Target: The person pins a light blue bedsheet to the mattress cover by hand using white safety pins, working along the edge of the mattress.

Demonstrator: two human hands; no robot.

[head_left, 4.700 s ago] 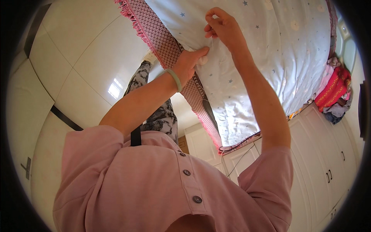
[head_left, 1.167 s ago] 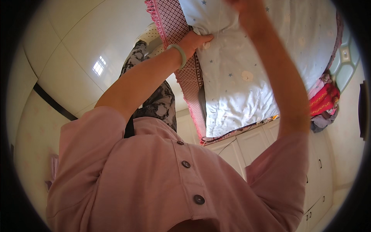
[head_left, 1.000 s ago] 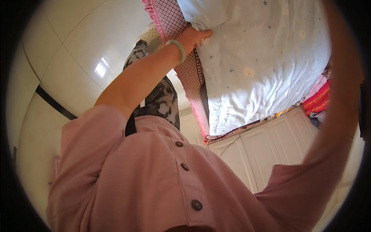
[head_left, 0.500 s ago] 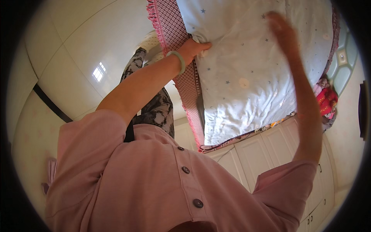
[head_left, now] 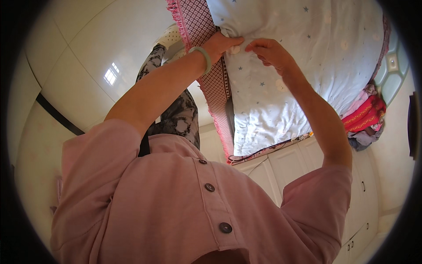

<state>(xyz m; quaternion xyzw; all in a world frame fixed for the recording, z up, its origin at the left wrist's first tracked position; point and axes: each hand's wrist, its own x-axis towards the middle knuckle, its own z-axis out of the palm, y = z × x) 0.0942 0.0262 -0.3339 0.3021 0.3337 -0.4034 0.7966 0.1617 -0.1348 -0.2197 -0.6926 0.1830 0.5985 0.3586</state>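
Note:
A pale quilt (head_left: 303,53) printed with stars and round motifs lies spread over a bed. At its left edge my left hand (head_left: 220,45), with a pale green bangle on the wrist, pinches a fold of the fabric between thumb and fingers. Just to the right, my right hand (head_left: 271,53) hangs over the quilt, its thumb and forefinger drawn together toward the left hand. Anything in that pinch is too small to make out. Under the quilt, a red-and-white patterned bedspread (head_left: 193,22) with pink fringe shows along the left side.
Red, pink and grey clothes (head_left: 365,115) are heaped at the bed's right corner, beside a pale green padded panel (head_left: 392,79). White cabinet doors (head_left: 288,165) stand along the near side. Glossy floor tiles (head_left: 94,48) stretch out to the left.
My right hand has come from the far right, where it was raised and blurred, leftward and down to beside my left hand. The left hand keeps its grip on the quilt.

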